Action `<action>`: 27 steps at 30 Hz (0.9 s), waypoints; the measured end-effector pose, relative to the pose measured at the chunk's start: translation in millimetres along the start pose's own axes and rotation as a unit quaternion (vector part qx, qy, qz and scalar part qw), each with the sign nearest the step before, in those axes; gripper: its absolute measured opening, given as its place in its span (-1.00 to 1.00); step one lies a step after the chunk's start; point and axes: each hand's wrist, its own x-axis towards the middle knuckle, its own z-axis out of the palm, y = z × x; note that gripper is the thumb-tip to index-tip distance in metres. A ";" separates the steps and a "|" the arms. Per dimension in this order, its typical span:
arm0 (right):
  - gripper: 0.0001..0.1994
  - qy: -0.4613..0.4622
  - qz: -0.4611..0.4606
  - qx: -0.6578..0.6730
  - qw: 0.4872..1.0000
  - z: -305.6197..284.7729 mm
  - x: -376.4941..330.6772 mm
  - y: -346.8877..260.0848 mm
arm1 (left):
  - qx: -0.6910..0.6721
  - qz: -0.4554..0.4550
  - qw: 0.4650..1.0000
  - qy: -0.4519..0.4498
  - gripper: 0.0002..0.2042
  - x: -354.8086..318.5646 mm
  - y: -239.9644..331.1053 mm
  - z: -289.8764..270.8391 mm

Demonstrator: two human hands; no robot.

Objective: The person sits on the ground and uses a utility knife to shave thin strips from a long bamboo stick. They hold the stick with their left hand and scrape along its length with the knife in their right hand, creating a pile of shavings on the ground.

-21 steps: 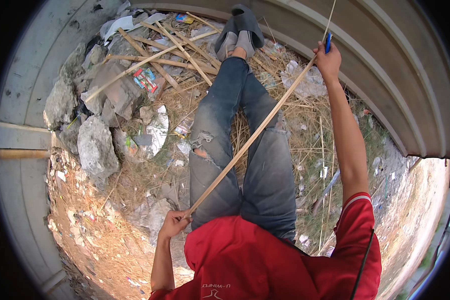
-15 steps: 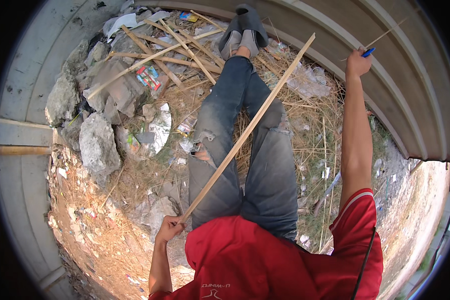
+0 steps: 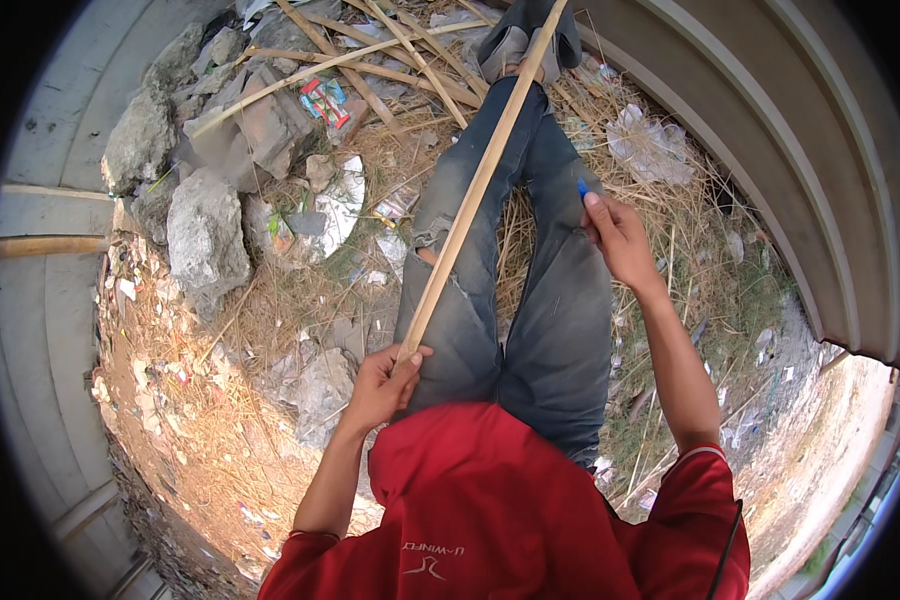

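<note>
My left hand (image 3: 380, 390) is closed around the near end of a long, pale bamboo strip (image 3: 470, 205). The strip slants away over my legs, its far part crossing above my feet. Over my right thigh, my right hand (image 3: 622, 242) is closed on a small blue object (image 3: 583, 187); just its blue end shows past the thumb, so its kind cannot be made out. A gap separates this hand from the strip.
My outstretched legs (image 3: 555, 330) lie on straw and litter. Several bamboo strips (image 3: 365, 88) are piled at the far left beside grey rocks (image 3: 208, 235). Corrugated metal sheeting (image 3: 770, 150) curves along the right; a grey panelled wall (image 3: 45, 350) stands left.
My right hand has come in from far right to above my thigh; the thin sliver near it is no longer seen. The strip has swung left and steeper, my left hand shifting up and right.
</note>
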 end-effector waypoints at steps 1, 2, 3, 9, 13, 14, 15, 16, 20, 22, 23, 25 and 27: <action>-0.48 -0.050 -0.035 -0.044 0.997 26.6 -12.6 -5.3 | 0.004 0.007 1.000 -0.007 -0.76 5.0 2.9 6.7; -0.49 -0.081 -0.055 -0.067 0.993 48.0 -26.7 -18.3 | 0.007 0.012 1.000 -0.016 -0.75 10.0 5.1 12.8; -0.51 -0.110 -0.075 -0.093 0.987 65.1 -38.7 -29.8 | 0.011 0.019 0.999 -0.028 -0.74 15.5 6.7 17.0; -0.54 -0.221 -0.086 -0.215 0.947 109.2 -74.0 -42.0 | 0.004 -0.010 0.998 -0.056 -0.78 35.0 4.3 34.6; -0.53 -0.255 -0.061 -0.248 0.933 114.3 -84.6 -43.7 | 0.013 -0.019 0.999 -0.035 -0.79 38.1 0.7 35.7; -0.53 -0.253 -0.062 -0.249 0.933 116.7 -85.8 -41.7 | 0.010 -0.017 0.999 -0.040 -0.79 39.3 -0.5 34.1; -0.53 -0.251 -0.064 -0.248 0.934 120.3 -86.9 -38.6 | 0.007 -0.014 0.999 -0.043 -0.78 39.9 -1.3 32.4; -0.53 -0.248 -0.066 -0.248 0.934 122.7 -87.5 -37.1 | 0.014 -0.011 0.999 -0.043 -0.78 40.5 -2.7 31.4; -0.52 -0.259 -0.052 -0.236 0.935 126.5 -86.0 -39.0 | 0.019 -0.005 0.999 -0.043 -0.78 39.4 -1.7 30.5; -0.52 -0.264 -0.054 -0.233 0.934 125.2 -85.6 -42.5 | 0.010 -0.005 0.999 -0.043 -0.76 38.1 -1.5 30.8; -0.52 -0.264 -0.058 -0.234 0.934 125.1 -86.0 -42.3 | 0.007 -0.007 0.999 -0.043 -0.77 37.7 -1.9 30.2; -0.52 -0.266 -0.065 -0.238 0.932 123.8 -87.4 -40.6 | 0.006 -0.007 0.999 -0.042 -0.78 38.0 -3.0 30.6; -0.52 -0.249 -0.062 -0.267 0.929 122.6 -85.8 -37.5 | 0.011 -0.005 0.999 -0.040 -0.80 38.8 -3.7 31.3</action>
